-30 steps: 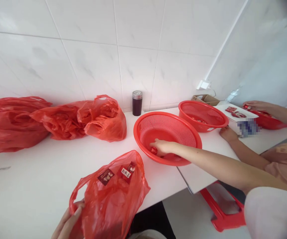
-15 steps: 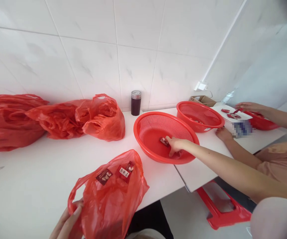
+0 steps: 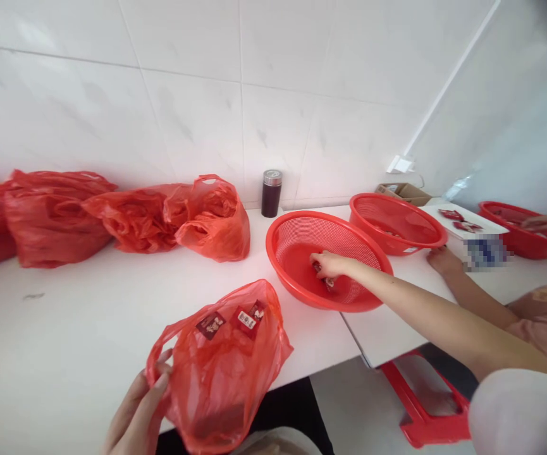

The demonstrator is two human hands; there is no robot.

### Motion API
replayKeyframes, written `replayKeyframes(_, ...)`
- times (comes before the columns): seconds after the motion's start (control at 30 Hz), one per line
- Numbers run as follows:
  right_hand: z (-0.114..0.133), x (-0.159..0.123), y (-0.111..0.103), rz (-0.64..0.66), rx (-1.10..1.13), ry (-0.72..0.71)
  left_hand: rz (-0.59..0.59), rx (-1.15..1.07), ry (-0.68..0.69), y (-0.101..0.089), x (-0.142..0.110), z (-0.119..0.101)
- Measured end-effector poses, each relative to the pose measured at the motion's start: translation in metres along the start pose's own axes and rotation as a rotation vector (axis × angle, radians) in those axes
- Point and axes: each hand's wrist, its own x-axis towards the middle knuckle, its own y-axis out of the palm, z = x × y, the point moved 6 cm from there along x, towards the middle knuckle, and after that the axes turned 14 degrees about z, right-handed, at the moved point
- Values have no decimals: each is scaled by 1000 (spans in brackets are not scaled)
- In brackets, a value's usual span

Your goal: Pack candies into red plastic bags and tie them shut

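the left hand (image 3: 143, 401) pinches the handle of a red plastic bag (image 3: 221, 366) at its eight o'clock, three small packs (image 3: 211, 325) showing inside, at the white counter's (image 3: 88, 347) near edge. at two o'clock from the bag, the right hand (image 3: 330, 264), fingers wider apart half a second ago, now closes around dark red packets (image 3: 329, 284) within a perforated basket (image 3: 287, 253), apparently gathering them.

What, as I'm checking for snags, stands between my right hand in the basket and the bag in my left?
The basket's raised rim, on the side facing the bag, stands between them, since your right hand is down inside. Beyond it lies white table; nothing else visible intervenes.
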Motion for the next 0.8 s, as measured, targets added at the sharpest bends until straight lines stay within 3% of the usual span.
replayKeyframes(0.1, 6, 5, 0, -6, 42, -34, -15, 117, 124, 1, 1, -16)
replayKeyframes(0.3, 21, -16, -23, -108, 198, -132, 123, 307, 215, 5, 10, -24)
replayKeyframes(0.37, 41, -38, -31, -160, 247, -221, 125, 320, 214, 6, 12, -23)
replayKeyframes(0.47, 93, -84, -33, -312, 346, -497, 97, 301, 228, 10, 13, -25)
replayKeyframes(0.57, 152, -114, -4, -338, 385, -774, 74, 277, 268, 16, 12, -30)
replayKeyframes(0.67, 197, -113, 48, -154, 201, -935, 70, 261, 290, 17, 11, -34)
replayKeyframes(0.73, 208, -105, 73, -110, -2, -946, 49, 245, 276, 10, 11, -36)
replayKeyframes(0.8, 206, -101, 83, -111, -167, -918, 11, 209, 257, -1, 11, -38)
